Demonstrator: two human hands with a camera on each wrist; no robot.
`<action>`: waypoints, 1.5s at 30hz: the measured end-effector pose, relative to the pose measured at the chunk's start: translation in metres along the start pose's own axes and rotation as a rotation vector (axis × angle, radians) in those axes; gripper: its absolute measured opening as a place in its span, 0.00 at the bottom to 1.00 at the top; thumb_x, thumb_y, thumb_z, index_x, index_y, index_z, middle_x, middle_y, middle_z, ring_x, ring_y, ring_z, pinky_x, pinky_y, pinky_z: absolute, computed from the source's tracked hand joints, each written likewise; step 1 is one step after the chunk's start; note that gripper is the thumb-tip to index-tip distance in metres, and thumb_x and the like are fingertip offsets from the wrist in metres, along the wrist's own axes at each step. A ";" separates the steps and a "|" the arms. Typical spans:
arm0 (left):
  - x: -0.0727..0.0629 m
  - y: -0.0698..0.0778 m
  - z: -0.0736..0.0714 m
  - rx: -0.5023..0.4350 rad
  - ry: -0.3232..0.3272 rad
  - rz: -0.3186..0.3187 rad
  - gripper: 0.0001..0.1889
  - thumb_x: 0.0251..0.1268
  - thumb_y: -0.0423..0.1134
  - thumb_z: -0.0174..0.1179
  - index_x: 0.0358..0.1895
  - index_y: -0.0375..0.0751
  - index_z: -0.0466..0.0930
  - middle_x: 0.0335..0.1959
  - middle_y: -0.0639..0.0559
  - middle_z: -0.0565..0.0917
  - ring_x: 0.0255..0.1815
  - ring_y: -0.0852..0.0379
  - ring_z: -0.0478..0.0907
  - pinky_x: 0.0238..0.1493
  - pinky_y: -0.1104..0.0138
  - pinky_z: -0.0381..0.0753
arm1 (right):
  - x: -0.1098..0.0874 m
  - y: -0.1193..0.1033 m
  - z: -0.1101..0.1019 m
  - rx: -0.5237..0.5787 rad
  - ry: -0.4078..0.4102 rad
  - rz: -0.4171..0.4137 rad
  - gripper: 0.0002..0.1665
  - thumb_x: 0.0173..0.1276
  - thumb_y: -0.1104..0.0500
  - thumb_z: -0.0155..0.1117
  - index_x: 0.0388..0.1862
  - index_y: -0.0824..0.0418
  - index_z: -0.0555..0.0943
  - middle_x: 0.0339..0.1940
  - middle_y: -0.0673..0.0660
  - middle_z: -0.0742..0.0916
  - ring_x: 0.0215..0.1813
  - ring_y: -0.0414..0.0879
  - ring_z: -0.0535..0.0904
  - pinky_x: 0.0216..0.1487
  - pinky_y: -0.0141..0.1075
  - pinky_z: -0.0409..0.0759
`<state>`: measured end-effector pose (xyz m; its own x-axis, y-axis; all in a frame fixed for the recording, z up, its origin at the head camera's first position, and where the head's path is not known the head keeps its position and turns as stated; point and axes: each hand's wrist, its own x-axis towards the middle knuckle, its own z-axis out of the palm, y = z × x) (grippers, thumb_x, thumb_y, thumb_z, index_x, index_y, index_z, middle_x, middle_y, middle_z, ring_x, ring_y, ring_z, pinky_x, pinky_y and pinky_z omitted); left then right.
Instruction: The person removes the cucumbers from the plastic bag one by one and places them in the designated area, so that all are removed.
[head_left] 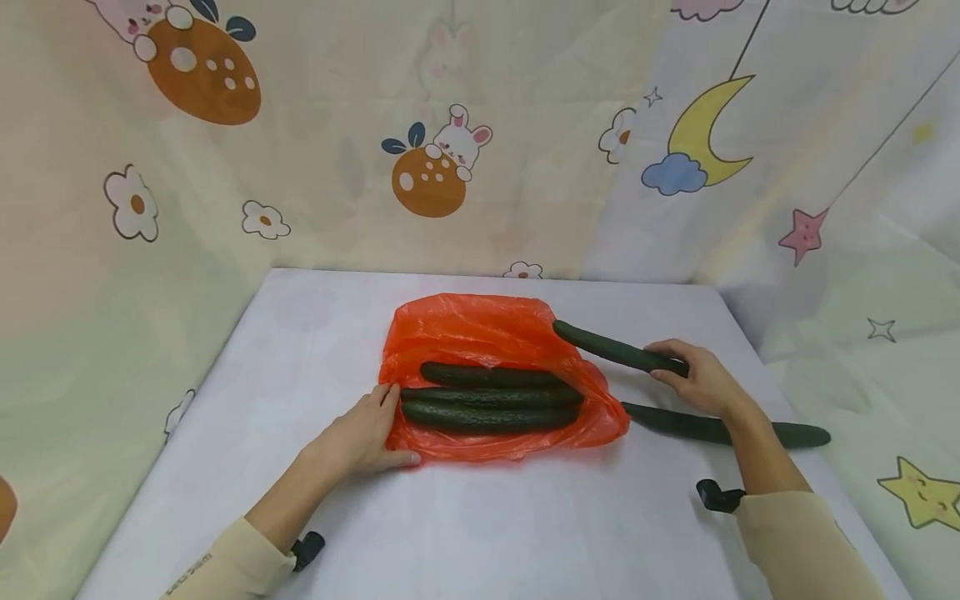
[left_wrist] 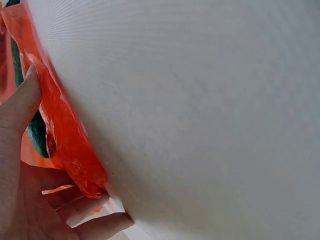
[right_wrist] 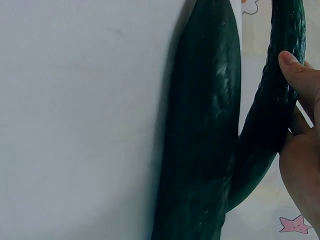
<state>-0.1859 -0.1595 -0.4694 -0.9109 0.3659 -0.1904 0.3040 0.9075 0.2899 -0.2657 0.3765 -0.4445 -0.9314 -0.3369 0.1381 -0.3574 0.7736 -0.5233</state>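
An orange plastic bag [head_left: 468, 325] lies spread on the table with three dark green cucumbers [head_left: 491, 417] side by side on it. My left hand [head_left: 367, 433] rests at the bag's left edge, thumb and fingers spread apart and touching the plastic. In the left wrist view, that hand's thumb [left_wrist: 25, 97] lies against the orange film. My right hand [head_left: 701, 379] grips another cucumber [head_left: 611, 347] near its right end, its far tip over the bag's upper right edge. Below it, one more cucumber [head_left: 675, 422] lies on the table, partly behind the right forearm.
The white table [head_left: 525, 525] is enclosed by printed cloth [head_left: 322, 150] at the back and sides. Dark wrist devices [head_left: 720, 497] stick out beside both sleeves.
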 end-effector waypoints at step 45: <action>-0.006 0.002 -0.010 0.115 0.249 0.070 0.41 0.52 0.60 0.76 0.63 0.34 0.77 0.55 0.43 0.72 0.52 0.45 0.70 0.48 0.54 0.77 | -0.011 0.032 -0.012 -0.166 -0.196 0.068 0.21 0.71 0.67 0.65 0.61 0.70 0.76 0.57 0.71 0.83 0.61 0.69 0.78 0.63 0.66 0.71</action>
<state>-0.1824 -0.1617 -0.4579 -0.9226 0.3798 0.0670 0.3856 0.9043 0.1830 -0.2677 0.4115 -0.4531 -0.9281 -0.3662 -0.0668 -0.3161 0.8701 -0.3783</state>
